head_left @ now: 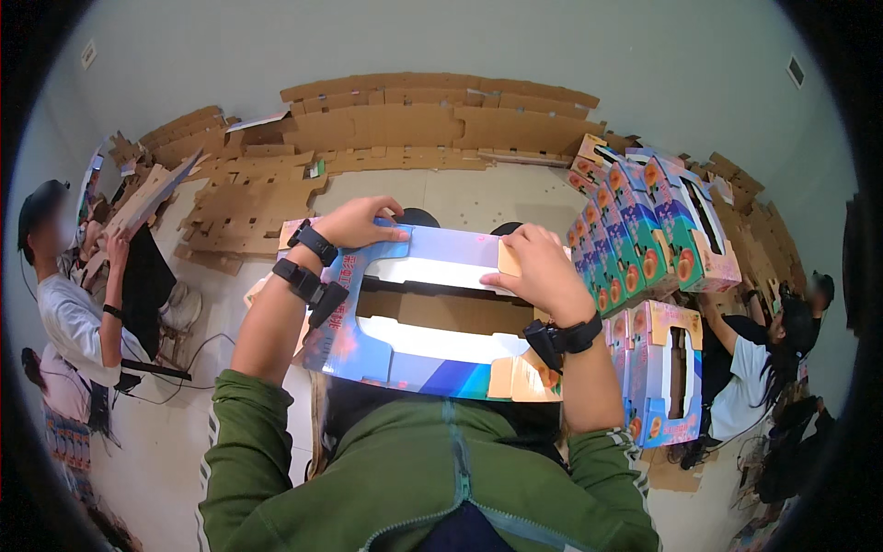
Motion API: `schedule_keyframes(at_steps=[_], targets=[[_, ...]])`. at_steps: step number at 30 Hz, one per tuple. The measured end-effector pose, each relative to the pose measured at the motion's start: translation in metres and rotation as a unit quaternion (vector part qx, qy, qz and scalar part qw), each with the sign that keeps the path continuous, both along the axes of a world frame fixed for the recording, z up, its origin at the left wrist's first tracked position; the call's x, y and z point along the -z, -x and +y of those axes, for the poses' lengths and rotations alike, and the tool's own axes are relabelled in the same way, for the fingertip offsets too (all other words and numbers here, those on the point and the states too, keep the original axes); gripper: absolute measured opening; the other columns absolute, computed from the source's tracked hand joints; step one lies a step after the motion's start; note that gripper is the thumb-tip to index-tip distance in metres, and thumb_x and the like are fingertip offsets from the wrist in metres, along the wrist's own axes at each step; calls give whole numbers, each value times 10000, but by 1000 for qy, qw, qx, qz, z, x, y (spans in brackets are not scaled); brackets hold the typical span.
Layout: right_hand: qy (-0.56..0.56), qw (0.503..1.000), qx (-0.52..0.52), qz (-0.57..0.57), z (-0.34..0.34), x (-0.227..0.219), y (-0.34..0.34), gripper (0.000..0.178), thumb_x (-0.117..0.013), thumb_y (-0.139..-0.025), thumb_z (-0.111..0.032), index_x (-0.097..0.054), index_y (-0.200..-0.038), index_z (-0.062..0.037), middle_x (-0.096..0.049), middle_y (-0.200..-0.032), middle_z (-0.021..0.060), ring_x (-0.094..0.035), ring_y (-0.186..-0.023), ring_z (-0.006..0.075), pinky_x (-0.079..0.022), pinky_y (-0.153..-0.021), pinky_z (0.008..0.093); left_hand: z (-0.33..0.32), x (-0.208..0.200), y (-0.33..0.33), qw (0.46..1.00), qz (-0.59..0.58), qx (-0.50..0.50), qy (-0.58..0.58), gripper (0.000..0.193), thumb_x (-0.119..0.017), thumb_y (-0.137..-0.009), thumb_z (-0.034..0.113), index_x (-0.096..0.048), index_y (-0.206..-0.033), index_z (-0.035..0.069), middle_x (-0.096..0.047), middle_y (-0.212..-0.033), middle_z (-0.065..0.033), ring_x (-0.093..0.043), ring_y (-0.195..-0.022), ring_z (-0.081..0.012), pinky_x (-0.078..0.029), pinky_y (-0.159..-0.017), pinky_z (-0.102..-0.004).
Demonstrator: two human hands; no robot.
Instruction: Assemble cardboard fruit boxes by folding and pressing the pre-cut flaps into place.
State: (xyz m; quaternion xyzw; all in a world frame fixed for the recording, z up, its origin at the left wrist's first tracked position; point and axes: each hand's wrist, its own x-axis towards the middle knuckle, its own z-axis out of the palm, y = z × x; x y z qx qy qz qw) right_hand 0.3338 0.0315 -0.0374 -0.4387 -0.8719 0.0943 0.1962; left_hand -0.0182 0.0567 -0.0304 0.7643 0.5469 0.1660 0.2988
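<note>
From the head, one wide fisheye looks closely down on the left hand (354, 224) and right hand (544, 269), wall (441, 41) beyond.

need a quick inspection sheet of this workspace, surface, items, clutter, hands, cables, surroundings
Surface: pale floor, partly covered by flat brown cardboard
Job's things: printed carton in front of the person, with a large cut-out opening
Clutter: similar cartons grouped at the right; more cardboard sheets along the far wall
Left hand: at the carton's far edge; grip unclear
Right hand: gripping the far panel, by a tan corner
Cables: thin dark cable on the floor at left
Surroundings: grey wall; other people at left and right
</note>
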Motion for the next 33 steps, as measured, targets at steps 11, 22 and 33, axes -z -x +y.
schedule_keyframes(at_steps=[11,22,33], targets=[[15,1000,-20,0,16,32,-1,680,-758,-826,-560,-653,-1213,-11,-640,-1126,176,-565,-1124,362,-397,-1011,460,-10,2,-10,994,81,-70,10,440,-854,-783,456,-815,-1047,107,-775,-942,-169,-740,-855,-313,-573,-806,-394],[-1,999,-28,38,13,30,-2,671,-753,-831,-563,-652,-1199,-11,-637,-1111,178,-562,-1123,363,-392,-1021,455,-25,10,-10,994,60,-62,-74,397,-804,-870,371,-772,-1097,46,-761,-1004,-189,-722,-935,-310,-558,-828,-383],[21,998,-52,11,8,22,-9,1109,-882,-595,-651,-524,-1364,63,-589,-1280,221,-517,-1239,382,-358,-1121,462,-33,3,-12,998,18,-57,-31,526,-894,-701,363,-765,-1137,99,-760,-1047,-171,-714,-985,-346,-549,-892,-390]])
